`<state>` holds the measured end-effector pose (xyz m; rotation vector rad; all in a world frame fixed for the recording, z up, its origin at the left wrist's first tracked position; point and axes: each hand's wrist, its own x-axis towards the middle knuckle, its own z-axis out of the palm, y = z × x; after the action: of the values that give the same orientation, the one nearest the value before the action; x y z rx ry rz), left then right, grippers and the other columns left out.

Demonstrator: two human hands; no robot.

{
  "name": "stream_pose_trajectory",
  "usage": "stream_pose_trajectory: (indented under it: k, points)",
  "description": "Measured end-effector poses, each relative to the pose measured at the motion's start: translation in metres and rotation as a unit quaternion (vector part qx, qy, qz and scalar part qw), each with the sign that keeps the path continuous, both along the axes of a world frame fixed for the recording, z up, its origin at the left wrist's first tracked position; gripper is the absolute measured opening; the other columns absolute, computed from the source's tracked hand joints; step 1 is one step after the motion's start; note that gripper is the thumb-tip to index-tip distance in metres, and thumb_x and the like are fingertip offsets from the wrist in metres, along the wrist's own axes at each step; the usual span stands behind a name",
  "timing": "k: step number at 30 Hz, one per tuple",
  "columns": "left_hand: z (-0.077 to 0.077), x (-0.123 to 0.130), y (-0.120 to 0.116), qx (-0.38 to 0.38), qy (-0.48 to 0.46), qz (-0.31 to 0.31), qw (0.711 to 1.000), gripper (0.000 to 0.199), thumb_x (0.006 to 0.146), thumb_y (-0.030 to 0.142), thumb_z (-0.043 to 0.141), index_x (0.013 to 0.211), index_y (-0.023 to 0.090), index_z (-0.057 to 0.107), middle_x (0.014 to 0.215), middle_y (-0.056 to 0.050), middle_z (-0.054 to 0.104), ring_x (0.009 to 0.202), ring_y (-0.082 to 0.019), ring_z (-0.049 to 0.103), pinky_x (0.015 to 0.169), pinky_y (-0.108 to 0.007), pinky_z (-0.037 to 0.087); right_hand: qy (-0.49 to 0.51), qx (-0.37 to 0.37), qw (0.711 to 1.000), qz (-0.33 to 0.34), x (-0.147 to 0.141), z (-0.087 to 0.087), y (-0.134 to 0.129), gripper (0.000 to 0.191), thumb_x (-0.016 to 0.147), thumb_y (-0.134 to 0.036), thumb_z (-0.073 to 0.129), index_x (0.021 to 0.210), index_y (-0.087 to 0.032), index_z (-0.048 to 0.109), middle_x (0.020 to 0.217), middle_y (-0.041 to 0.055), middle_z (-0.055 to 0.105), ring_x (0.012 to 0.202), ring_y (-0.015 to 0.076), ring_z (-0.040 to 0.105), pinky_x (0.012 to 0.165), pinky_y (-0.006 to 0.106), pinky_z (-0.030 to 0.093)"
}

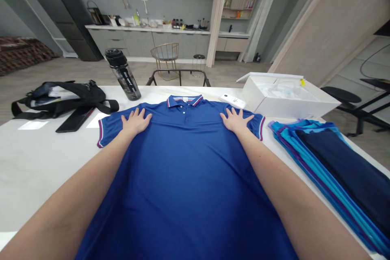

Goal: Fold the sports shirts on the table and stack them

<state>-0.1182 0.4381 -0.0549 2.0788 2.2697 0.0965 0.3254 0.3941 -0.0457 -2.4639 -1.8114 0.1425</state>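
A blue polo shirt point(189, 162) lies spread front side up on the white table point(36, 178), its collar at the far end and its lower part running toward me. Red and white stripes trim the collar and both sleeve cuffs. My left hand point(135, 122) rests flat with fingers spread on the shirt near the left shoulder. On the opposite shoulder, my right hand point(236, 121) also presses flat, fingers apart. Neither hand grips the cloth. The bottom hem is out of view.
Folded clothes point(332, 162) are stacked at the right. Behind them stands an open white box point(283, 103), beside a small white device point(232, 100). At the left are a dark bottle point(124, 77), a black bag point(67, 97) and a black phone-like slab point(74, 120). A chair point(179, 74) stands beyond the table.
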Motion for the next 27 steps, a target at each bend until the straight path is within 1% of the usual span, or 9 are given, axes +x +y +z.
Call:
stream_pose_trajectory:
  k: [3,4,6,9,13,19,21,23,27]
  points:
    - [0.002,0.041,-0.007,0.115,0.023,-0.099,0.988,0.067,0.101,0.048,0.028,0.156,0.011,0.035,0.165,-0.016,0.03,0.152,-0.031,0.027,0.124,-0.06,0.011,-0.027,0.106,0.99,0.088,-0.034,0.002,0.004,0.065,0.105,-0.051,0.018,0.155,-0.014,0.04,0.164,0.0157,0.032,0.152,0.034,0.02,0.12,0.067,0.004]
    - [0.001,0.057,-0.008,0.122,0.019,-0.141,0.982,0.063,0.102,0.044,0.028,0.155,0.011,0.036,0.163,-0.016,0.035,0.151,-0.028,0.03,0.126,-0.055,0.012,-0.014,0.115,0.985,0.127,-0.048,0.001,0.008,0.063,0.106,-0.047,0.018,0.152,-0.011,0.042,0.162,0.0171,0.035,0.15,0.0313,0.025,0.122,0.061,0.009]
    - [-0.002,0.087,-0.004,0.085,0.004,-0.182,0.98,0.061,0.102,0.04,0.028,0.151,0.007,0.042,0.156,-0.018,0.045,0.146,-0.027,0.039,0.125,-0.05,0.018,0.025,0.088,0.978,0.189,-0.073,-0.002,0.019,0.061,0.106,-0.043,0.02,0.15,-0.009,0.045,0.16,0.0168,0.038,0.148,0.0278,0.031,0.122,0.05,0.02]
    - [-0.009,0.115,0.013,0.03,-0.025,-0.155,0.987,0.063,0.103,0.044,0.025,0.153,0.008,0.04,0.16,-0.017,0.039,0.149,-0.03,0.034,0.123,-0.053,0.023,0.051,0.035,0.979,0.195,-0.1,-0.011,0.037,0.062,0.106,-0.046,0.021,0.154,-0.012,0.04,0.165,0.0123,0.031,0.151,0.0278,0.026,0.123,0.053,0.018]
    - [-0.012,0.122,0.038,-0.01,-0.061,-0.122,0.991,0.069,0.102,0.052,0.021,0.159,0.015,0.031,0.167,-0.012,0.025,0.155,-0.03,0.022,0.124,-0.058,0.016,0.055,-0.007,0.984,0.172,-0.107,-0.018,0.057,0.07,0.103,-0.061,0.021,0.161,-0.021,0.027,0.169,0.0068,0.019,0.155,0.029,0.013,0.122,0.062,0.004]
    - [-0.008,0.129,0.054,-0.013,-0.088,-0.101,0.991,0.071,0.101,0.054,0.022,0.16,0.014,0.029,0.167,-0.012,0.022,0.155,-0.031,0.018,0.124,-0.063,0.01,0.064,-0.015,0.981,0.18,-0.1,-0.018,0.074,0.077,0.1,-0.069,0.02,0.163,-0.023,0.023,0.17,0.0055,0.016,0.155,0.0318,0.01,0.121,0.065,0.0]
    - [-0.008,0.132,0.051,-0.006,-0.09,-0.099,0.991,0.068,0.102,0.051,0.023,0.159,0.015,0.031,0.167,-0.012,0.022,0.155,-0.03,0.019,0.124,-0.062,0.009,0.06,0.006,0.982,0.179,-0.101,-0.016,0.071,0.075,0.101,-0.067,0.022,0.161,-0.023,0.026,0.169,0.0065,0.02,0.154,0.0322,0.014,0.121,0.066,0.003]
    - [-0.007,0.134,0.04,0.023,-0.082,-0.106,0.991,0.065,0.102,0.046,0.024,0.158,0.014,0.034,0.166,-0.013,0.026,0.154,-0.03,0.023,0.125,-0.06,0.012,0.048,0.063,0.981,0.179,-0.103,-0.012,0.062,0.069,0.103,-0.06,0.026,0.158,-0.02,0.034,0.166,0.0093,0.029,0.152,0.0316,0.021,0.121,0.064,0.006]
    - [-0.004,0.134,-0.001,0.12,-0.047,-0.171,0.977,0.057,0.103,0.035,0.029,0.153,0.012,0.042,0.162,-0.013,0.037,0.15,-0.026,0.033,0.126,-0.05,0.017,0.039,0.149,0.964,0.219,-0.112,-0.004,0.026,0.055,0.106,-0.046,0.026,0.142,-0.016,0.055,0.153,0.0133,0.05,0.141,0.0276,0.039,0.122,0.051,0.018]
